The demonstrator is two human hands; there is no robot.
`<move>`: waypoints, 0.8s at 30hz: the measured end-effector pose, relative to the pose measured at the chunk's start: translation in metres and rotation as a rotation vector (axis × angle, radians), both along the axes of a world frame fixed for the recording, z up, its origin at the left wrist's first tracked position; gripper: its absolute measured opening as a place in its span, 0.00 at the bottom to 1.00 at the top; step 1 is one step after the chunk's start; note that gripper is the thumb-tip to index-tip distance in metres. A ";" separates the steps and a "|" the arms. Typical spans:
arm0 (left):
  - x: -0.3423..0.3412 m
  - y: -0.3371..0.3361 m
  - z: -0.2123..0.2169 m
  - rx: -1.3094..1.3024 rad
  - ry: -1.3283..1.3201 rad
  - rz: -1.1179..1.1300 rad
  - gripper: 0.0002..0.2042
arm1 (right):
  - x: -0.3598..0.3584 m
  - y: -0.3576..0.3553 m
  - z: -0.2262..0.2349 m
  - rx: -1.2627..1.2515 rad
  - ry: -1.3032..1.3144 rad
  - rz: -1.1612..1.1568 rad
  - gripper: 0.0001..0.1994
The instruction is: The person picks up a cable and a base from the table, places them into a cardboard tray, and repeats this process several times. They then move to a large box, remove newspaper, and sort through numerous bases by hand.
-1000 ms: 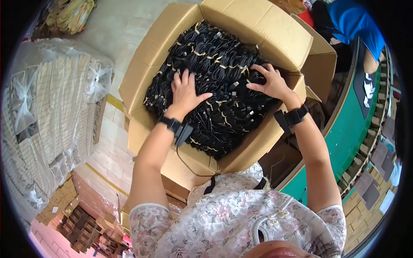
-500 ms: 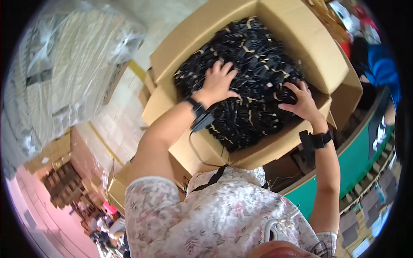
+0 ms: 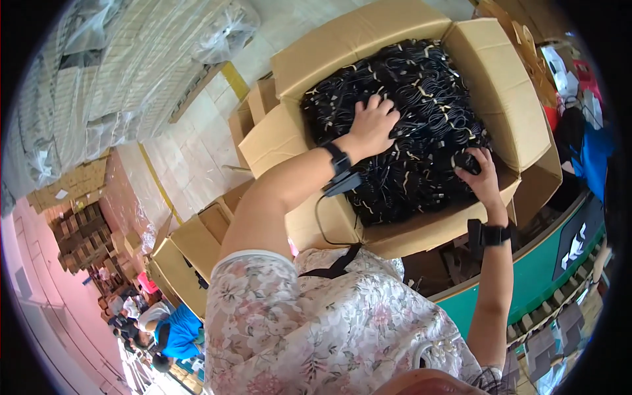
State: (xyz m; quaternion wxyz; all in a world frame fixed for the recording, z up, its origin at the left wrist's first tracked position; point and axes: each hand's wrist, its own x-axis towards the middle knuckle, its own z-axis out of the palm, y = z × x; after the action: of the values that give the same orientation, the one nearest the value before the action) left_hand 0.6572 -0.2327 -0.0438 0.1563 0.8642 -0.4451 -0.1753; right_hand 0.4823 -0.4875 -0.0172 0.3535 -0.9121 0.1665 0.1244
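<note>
A large open cardboard box (image 3: pixel 507 85) in front of me is filled with black cable bundles (image 3: pixel 421 85), many tied with pale bands. My left hand (image 3: pixel 374 128) rests on the middle of the pile, its fingers curled down onto cables, with the fingertips partly hidden. Near the box's right near corner, my right hand (image 3: pixel 484 178) closes thumb and fingers round one coiled black cable bundle (image 3: pixel 466 162). Each wrist wears a black strap with a small device.
A green-sided work surface (image 3: pixel 513 289) curves along the right. Plastic-wrapped stacks (image 3: pixel 112 85) stand at far left. More cardboard boxes (image 3: pixel 187 263) sit left of me. A person in blue (image 3: pixel 178 332) is at lower left, and blue clothing (image 3: pixel 589 161) shows at right.
My left hand's spread fingers have drawn together and curled on the pile. My right hand has closed round a cable bundle. The whole view has shifted, placing the box further right.
</note>
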 end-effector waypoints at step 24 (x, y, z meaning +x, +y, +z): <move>-0.015 0.010 0.042 -0.405 0.288 0.320 0.20 | 0.035 0.126 0.048 0.308 -0.478 -0.400 0.21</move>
State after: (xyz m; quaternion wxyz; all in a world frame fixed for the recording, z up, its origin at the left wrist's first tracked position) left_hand 0.6425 -0.2224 -0.0020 0.4126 0.8410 -0.3022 -0.1767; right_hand 0.5172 -0.3612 0.0304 0.5336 -0.8006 0.2336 -0.1407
